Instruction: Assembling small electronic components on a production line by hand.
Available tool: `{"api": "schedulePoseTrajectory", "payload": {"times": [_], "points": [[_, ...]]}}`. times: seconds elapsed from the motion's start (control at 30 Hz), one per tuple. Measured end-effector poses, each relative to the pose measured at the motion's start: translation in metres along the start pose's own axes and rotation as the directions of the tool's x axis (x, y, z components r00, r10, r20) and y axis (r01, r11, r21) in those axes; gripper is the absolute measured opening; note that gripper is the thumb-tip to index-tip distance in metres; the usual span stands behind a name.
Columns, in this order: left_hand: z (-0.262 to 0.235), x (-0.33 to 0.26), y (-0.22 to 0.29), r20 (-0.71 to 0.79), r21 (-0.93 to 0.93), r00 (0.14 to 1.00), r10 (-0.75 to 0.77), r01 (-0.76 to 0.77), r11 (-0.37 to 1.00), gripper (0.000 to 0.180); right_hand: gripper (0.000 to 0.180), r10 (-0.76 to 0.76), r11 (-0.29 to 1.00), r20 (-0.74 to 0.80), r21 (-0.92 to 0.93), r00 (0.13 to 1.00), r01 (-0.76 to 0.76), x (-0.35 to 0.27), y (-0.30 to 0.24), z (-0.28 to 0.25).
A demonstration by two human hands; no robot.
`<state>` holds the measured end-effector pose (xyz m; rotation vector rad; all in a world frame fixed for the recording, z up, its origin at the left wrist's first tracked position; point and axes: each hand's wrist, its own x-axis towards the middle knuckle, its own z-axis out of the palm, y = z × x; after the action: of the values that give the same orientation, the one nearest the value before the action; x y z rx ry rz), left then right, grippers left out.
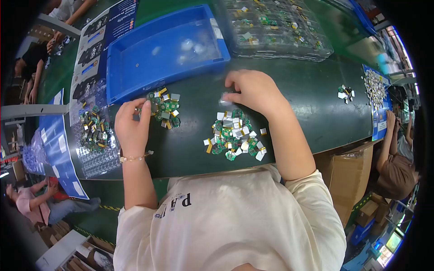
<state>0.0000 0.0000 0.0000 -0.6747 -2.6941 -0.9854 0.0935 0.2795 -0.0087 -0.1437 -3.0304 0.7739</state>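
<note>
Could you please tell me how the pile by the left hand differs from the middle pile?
The middle pile is larger; the pile by the left hand is smaller. The middle pile lies nearer the table's near edge, the other nearer the blue bin. Both mix green boards and silver pieces.

The nearest circuit-board pile (235,134) lies before bin (176,80) and trays (285,52).

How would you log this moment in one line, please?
left hand: at smaller circuit-board pile | right hand: beyond larger circuit-board pile, grip unclear | blue bin: beyond smaller pile
</note>
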Motion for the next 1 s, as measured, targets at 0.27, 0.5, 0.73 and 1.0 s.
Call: {"api": "schedulePoseTrajectory", "payload": {"times": [0.27,0.5,0.73,1.0], "points": [[0.003,0.005,0.012,-0.063,-0.327,0.998,0.007,-0.028,0.945,0.009,0.018,-0.249,0.88,0.01,0.42,0.968,0.222,0.005,-0.021,-0.017],[0.021,0.012,0.051,0.208,-0.788,0.978,-0.033,0.188,0.586,0.012,0.029,0.095,0.942,-0.421,0.332,0.902,0.056,0.046,-0.047,-0.02],[0.04,0.001,0.05,0.365,-0.798,0.923,0.124,0.242,0.552,0.016,0.043,-0.118,0.964,-0.345,0.185,0.931,0.191,-0.025,-0.012,-0.021],[0.073,-0.022,0.058,0.567,-0.807,0.694,0.444,0.358,0.47,0.078,0.095,-0.255,0.964,-0.044,0.065,0.966,0.258,-0.11,-0.017,0.023]]}}
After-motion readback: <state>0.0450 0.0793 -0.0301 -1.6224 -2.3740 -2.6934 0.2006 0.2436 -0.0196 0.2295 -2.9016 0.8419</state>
